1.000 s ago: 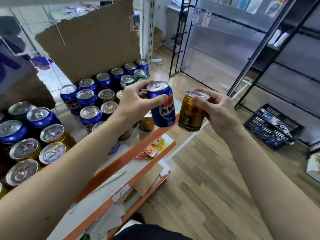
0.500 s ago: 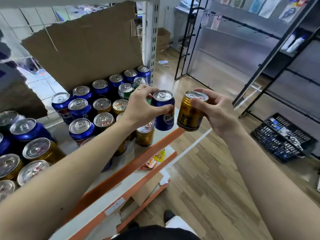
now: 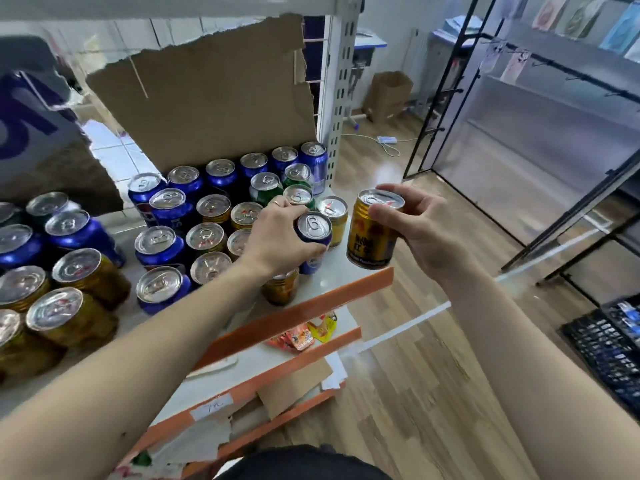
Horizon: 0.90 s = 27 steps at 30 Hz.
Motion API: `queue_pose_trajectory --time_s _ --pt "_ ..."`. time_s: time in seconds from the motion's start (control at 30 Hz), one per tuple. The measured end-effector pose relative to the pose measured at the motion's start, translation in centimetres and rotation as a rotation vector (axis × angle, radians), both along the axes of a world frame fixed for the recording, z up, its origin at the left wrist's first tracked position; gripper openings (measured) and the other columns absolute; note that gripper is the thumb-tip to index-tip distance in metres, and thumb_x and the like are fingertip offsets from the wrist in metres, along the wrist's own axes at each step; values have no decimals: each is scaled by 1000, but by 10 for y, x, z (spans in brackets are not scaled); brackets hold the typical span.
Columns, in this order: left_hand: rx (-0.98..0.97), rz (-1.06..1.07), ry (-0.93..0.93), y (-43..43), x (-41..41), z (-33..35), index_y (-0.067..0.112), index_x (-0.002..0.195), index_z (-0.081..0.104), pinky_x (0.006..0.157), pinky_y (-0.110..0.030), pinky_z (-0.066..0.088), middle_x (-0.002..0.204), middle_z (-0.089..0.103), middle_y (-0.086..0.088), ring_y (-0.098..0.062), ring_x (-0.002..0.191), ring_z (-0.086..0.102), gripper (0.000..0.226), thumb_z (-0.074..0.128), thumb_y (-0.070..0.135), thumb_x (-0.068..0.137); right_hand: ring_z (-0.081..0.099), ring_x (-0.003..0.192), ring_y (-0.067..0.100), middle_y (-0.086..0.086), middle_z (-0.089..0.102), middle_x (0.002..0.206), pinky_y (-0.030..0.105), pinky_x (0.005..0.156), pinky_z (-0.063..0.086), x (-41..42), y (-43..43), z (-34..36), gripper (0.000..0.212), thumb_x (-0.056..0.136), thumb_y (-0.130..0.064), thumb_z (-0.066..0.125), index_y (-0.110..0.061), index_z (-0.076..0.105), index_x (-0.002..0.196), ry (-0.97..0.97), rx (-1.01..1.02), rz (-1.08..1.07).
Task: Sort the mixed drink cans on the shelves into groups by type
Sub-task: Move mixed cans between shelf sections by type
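My left hand grips a blue cola can by its top, low over the right front part of the white shelf, among other cans. My right hand holds a gold energy-drink can upright in the air just right of the shelf's edge. Several blue cans line the back row, green cans stand at the back right, and gold cans fill the middle. More blue and gold cans crowd the left.
A torn cardboard sheet leans behind the cans. Lower shelves with orange edges hold snack packets and paper. A white upright post bounds the shelf on the right. Black racks and a black basket stand across the wooden floor.
My left hand has brought the blue can down and inward toward the shelf among the cans. The right hand keeps the gold can at about the same place beside it.
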State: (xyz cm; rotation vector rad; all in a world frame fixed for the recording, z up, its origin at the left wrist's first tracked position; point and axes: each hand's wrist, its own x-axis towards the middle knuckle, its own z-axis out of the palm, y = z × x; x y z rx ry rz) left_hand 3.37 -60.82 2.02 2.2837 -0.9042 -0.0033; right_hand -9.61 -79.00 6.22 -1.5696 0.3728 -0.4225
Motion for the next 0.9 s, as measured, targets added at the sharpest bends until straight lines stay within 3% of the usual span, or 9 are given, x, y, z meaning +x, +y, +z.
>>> queue_pose_trajectory --time_s 0.1,0.27,0.33,0.5,0.7,0.9 --pt "88 35 19 0 -1 -7 11 107 69 76 -23 33 94 47 -1 -16 90 46 52 87 38 67 71 99 21 9 73 106 28 81 57 1 -5 -4 50 65 -25 83 -14 68 112 7 -21 60" --pt "208 45 89 -1 0 -3 7 139 50 98 -26 35 128 48 -10 -24 122 46 74 79 39 79 71 97 19 7 73 105 27 80 57 8 -6 -11 52 62 -27 90 -18 70 109 1 -57 116" --pt "220 52 66 4 -4 3 8 143 46 106 -31 35 136 48 -10 -25 129 45 72 75 39 84 71 97 18 7 73 105 27 80 56 12 -6 -10 56 61 -29 88 -16 69 112 -10 -59 139" --pt "195 187 -95 40 -26 16 16 135 54 98 -45 47 133 52 -3 -24 123 50 54 65 42 89 70 103 18 6 72 111 29 83 58 27 3 -4 51 71 -26 86 -18 68 118 -24 -88 261" --pt "237 352 -179 99 -47 34 17 136 54 100 -42 46 133 53 -4 -24 122 51 53 60 44 91 70 101 12 1 72 109 24 76 57 44 54 8 48 76 -18 83 -15 67 122 -63 -150 394" --pt "293 450 -256 187 -71 42 15 133 56 95 -44 46 127 57 -6 -28 117 55 52 58 45 90 71 87 4 -2 74 99 18 71 55 62 142 19 53 72 -20 83 -9 67 122 -99 -168 496"
